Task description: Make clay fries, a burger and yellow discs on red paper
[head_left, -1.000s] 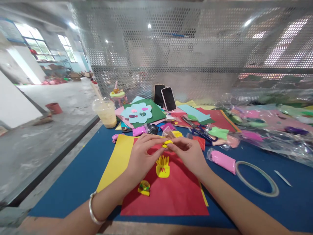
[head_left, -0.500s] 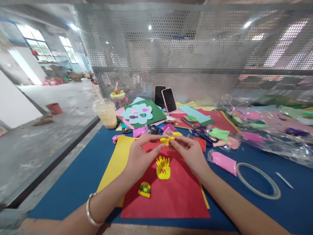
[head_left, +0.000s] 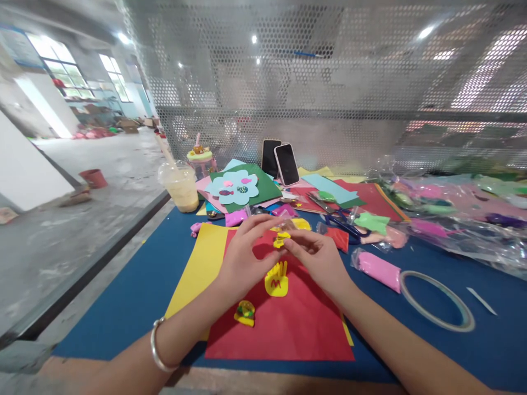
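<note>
Above the far part of the red paper (head_left: pixel 296 334) on the bench (head_left: pixel 111 296), the person's right hand (head_left: pixel 323 260) pinches a small yellow clay piece (head_left: pixel 281 240) between thumb and finger. A tip grip like this probably spares soft clay from being squashed. The left hand (head_left: pixel 242 260) curves round the other side, its fingers parted with a gap between thumb and forefinger; whether the thumb tip touches the piece cannot be told. Holding it up likely keeps it off the clay fries (head_left: pixel 276 284) lying just below on the paper, and the clay burger (head_left: pixel 245 312) nearer the left forearm. Yellow paper (head_left: pixel 187 274) shows from underneath the red. The pink packet (head_left: pixel 379 269), tape roll (head_left: pixel 469 323) and scissors (head_left: pixel 348 224) lie to the right, perhaps to leave the middle free for both hands.
</note>
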### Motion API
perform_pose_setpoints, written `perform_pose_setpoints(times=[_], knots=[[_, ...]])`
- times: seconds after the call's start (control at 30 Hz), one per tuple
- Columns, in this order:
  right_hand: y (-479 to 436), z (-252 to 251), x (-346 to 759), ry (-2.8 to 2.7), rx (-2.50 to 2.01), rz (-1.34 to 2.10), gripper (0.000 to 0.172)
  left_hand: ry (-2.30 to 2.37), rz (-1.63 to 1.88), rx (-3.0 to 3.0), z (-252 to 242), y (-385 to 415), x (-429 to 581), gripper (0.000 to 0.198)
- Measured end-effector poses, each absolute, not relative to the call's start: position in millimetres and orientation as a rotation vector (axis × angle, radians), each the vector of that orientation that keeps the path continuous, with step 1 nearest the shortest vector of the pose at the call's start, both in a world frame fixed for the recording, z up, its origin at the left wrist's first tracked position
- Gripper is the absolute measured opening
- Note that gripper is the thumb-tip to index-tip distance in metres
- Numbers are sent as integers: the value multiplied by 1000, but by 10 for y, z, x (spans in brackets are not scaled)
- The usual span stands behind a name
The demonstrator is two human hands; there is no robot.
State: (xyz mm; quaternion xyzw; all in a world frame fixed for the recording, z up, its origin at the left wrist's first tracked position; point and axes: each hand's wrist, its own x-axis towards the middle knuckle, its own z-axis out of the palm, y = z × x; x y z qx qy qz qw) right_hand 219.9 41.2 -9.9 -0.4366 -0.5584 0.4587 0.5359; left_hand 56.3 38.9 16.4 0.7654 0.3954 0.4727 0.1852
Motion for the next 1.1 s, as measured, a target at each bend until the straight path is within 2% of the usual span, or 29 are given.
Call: perform_pose_setpoints(times=[0.17,0.3,0.53,0.67,0.77,0.9,1.0,1.1], knots=[[416,-112,2240,-1430,-1014,1041,30,1084,1353,2143,155,416,547,19],[393,-95,2233,-1457,-978,1071,28,1059,1443,2150,163,411,537,15],[397,-72,2186,-1258,-897,1233,29,1143,1594,2058,187,412,488,20],[404,-87,2195,-1156,-867,1334,39,1037,1503,2145,179,435,497,22],[402,-89,2199,-1112,-840,1383,45,949,1402,2307,171,426,529,31],[405,-86,2200,-1204,-856,1325,35,898,1312,2438,162,390,560,36],[412,-100,2201,-1253,-886,1295,28,901,1429,2321,163,380,555,29],[420,-122,2203,-1231,-895,1328,25,997,1482,2237,174,388,538,31]])
